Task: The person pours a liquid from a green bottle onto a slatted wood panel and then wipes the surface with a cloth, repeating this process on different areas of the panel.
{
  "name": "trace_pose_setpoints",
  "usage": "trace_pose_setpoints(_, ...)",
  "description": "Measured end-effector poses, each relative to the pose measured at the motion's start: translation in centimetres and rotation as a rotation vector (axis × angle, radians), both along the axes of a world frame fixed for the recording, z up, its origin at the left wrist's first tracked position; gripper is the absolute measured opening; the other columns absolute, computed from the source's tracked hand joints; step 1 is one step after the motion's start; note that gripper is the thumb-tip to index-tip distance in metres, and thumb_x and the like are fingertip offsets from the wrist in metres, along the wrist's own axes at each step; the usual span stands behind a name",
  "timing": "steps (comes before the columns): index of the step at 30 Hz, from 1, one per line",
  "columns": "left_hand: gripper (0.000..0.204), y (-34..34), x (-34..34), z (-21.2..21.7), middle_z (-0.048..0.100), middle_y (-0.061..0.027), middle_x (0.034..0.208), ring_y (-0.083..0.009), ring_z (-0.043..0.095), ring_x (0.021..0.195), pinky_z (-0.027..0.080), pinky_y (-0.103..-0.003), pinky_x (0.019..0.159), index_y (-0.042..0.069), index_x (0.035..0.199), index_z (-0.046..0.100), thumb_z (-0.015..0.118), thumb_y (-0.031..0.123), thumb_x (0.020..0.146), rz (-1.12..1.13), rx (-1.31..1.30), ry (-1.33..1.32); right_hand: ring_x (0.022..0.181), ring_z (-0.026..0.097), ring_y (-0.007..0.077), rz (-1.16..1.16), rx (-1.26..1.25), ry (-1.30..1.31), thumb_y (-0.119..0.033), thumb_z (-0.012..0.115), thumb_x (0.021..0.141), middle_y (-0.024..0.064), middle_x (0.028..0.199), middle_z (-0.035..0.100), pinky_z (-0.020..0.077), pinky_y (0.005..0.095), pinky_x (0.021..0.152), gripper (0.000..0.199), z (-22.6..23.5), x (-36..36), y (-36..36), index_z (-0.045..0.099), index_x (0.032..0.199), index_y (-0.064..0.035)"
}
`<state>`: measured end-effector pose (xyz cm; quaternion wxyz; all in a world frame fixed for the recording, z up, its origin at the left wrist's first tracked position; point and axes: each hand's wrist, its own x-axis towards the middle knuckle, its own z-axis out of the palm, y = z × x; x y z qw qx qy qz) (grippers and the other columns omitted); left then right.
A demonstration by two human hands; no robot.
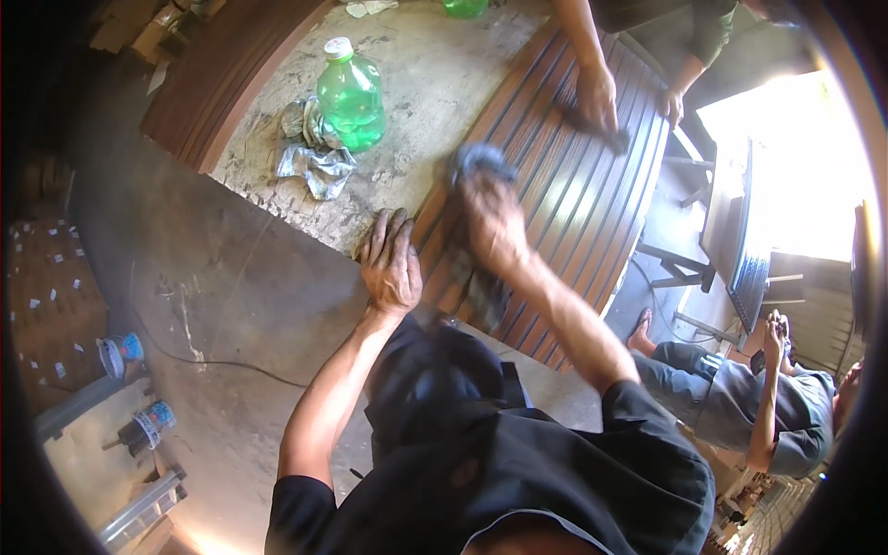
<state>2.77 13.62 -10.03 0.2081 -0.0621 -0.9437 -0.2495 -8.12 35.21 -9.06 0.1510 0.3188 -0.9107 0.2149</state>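
My right hand (495, 217) presses a greyish-blue rag (481, 162) onto a brown wooden panel (555, 199) with dark lengthwise grooves. Motion blurs both hand and rag. Flat at the near edge of the worktable, my left hand (390, 268) rests with fingers stretched out, beside the panel's left edge, and holds nothing. Under my right wrist a dark, blurred patch, perhaps cloth, lies over the panel. Across the panel, a co-worker's hand (597, 97) moves a dark, blurred object (592, 129) along the slats; their other hand (672, 106) touches the far right edge.
A clear green bottle (351, 102) with white cap stands on the stained worktable (268, 194), crumpled rags (317, 169) beside it. Another brown panel (231, 83) lies at the table's left. A cable (231, 363) crosses the floor. A person (740, 398) is at the right.
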Motion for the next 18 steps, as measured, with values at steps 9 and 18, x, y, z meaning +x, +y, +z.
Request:
trace_pose_setpoints(9, 0.045, -0.4, -0.6, 0.2, 0.068, -0.0214, 0.144, -0.0456, 0.054, 0.145, 0.038, -0.055, 0.120, -0.006, 0.137, 0.066, 0.043, 0.021, 0.109, 0.000, 0.010, 0.026, 0.128, 0.061, 0.0476, -0.003, -0.072, 0.108, -0.002, 0.058, 0.086, 0.0319, 0.123, 0.070, 0.0532, 0.0569, 0.108, 0.057, -2.0, -6.9, 0.4, 0.060, 0.142, 0.0104)
trace_pose_setpoints(18, 0.045, 1.0, -1.0, 0.9, 0.067, -0.0219, 0.145, -0.0474, 0.055, 0.144, 0.040, -0.056, 0.118, -0.006, 0.137, 0.066, 0.045, 0.021, 0.108, -0.041, 0.022, -0.003, 0.119, 0.064, 0.0517, -0.214, -0.013, 0.020, -0.001, 0.059, 0.087, 0.0320, 0.124, 0.069, 0.0557, 0.0575, 0.100, 0.041, -0.2, -16.2, 3.2, 0.064, 0.128, 0.0025)
